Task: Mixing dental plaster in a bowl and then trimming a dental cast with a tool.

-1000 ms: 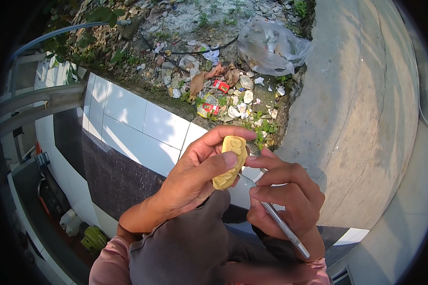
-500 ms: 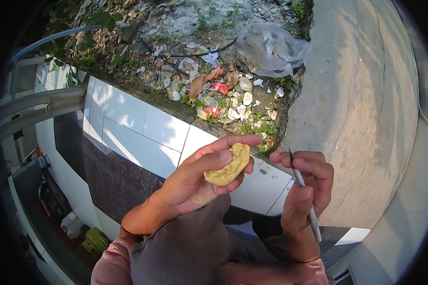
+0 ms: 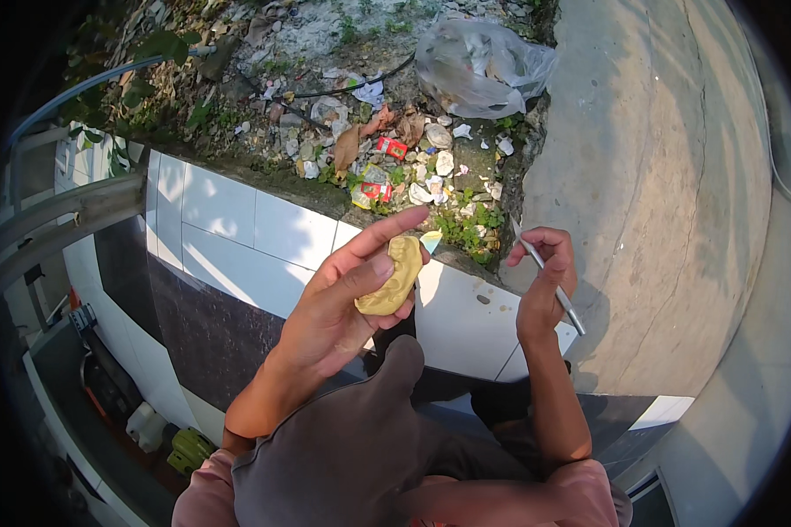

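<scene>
My left hand [image 3: 330, 294] is closed around a yellow plaster piece shaped like a dental cast [image 3: 402, 274], with bumps and hollows on its upper face. The thumb presses on top of it while the index finger stretches out past it; the other fingers are mostly hidden beneath. To the right, my right hand [image 3: 540, 307] grips a slim metal craft knife [image 3: 570, 313] between thumb and fingers. Its pointed blade tilts up and to the left, and the handle end points down to the right. Knife and cast are well apart.
White tiles [image 3: 237, 224] and a dark tiled strip [image 3: 206, 307] lie below my hands. Ahead is a rubble patch with litter, leaves and a clear plastic bag [image 3: 483, 70]. A concrete slab [image 3: 624, 176] spans the right side. A green-yellow item [image 3: 187, 450] sits at lower left.
Both hands have shifted up; the left, with the cast, also moved left. My right hand has swung away from the cast, and the knife now leans further to the left. The view has shifted slightly.
</scene>
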`<action>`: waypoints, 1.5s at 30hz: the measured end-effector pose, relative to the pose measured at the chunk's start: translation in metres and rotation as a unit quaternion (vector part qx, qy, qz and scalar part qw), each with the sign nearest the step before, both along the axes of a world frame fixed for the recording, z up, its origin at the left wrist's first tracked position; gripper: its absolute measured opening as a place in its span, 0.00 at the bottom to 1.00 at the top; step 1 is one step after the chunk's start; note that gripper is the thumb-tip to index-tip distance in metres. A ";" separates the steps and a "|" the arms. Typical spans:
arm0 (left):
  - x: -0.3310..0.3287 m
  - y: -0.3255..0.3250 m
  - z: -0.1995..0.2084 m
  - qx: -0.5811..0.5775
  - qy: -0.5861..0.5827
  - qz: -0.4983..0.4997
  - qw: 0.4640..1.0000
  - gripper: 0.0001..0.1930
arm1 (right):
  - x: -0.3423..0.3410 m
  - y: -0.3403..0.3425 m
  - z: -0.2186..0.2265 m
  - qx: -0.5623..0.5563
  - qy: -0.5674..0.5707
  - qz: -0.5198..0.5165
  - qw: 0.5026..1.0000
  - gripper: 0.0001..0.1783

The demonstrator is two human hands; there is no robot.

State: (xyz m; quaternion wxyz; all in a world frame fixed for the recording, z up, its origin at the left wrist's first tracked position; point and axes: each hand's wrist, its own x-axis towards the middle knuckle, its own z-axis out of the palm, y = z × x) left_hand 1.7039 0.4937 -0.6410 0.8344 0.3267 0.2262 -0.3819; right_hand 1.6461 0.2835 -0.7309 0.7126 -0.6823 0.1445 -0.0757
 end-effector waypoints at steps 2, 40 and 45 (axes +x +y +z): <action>-0.001 0.013 -0.012 0.093 -0.072 0.020 0.993 0.26 | -0.007 0.000 -0.034 -0.016 0.057 -0.002 0.998 0.18; -0.007 0.015 -0.032 0.088 -0.057 0.041 0.994 0.36 | -0.032 0.043 -0.135 0.076 0.186 0.036 0.979 0.04; -0.008 0.013 -0.026 0.081 -0.067 0.029 0.994 0.38 | -0.028 0.038 -0.114 0.133 0.204 0.077 0.967 0.03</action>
